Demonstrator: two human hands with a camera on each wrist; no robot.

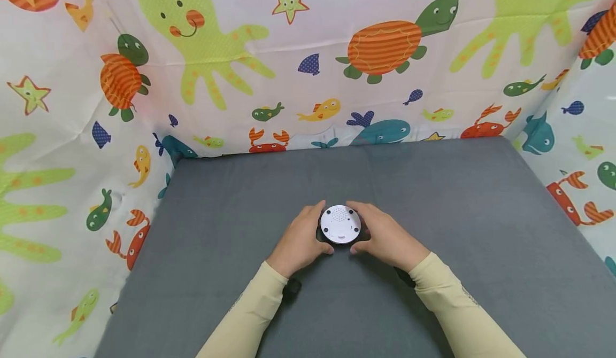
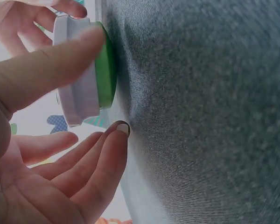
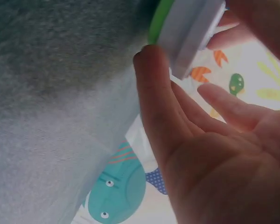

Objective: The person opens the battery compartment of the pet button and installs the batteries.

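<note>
A round white device (image 1: 340, 224) with small speaker-like holes and dark round feet lies on the grey cloth, holed face up. Its lower side is green, as the device (image 2: 79, 74) shows edge-on in the left wrist view. My left hand (image 1: 300, 239) curves around its left side, thumb toward me. In the left wrist view the fingers stand apart from its edge. My right hand (image 1: 387, 239) curves around the right side, with a fingertip close to the rim of the device (image 3: 184, 35) in the right wrist view. Whether that fingertip touches is unclear.
The grey cloth surface (image 1: 240, 197) spreads around the hands. A curtain (image 1: 308, 43) printed with sea animals stands at the back and both sides. Dark pieces (image 1: 291, 289) sit at the wrists under beige sleeves (image 1: 250, 315).
</note>
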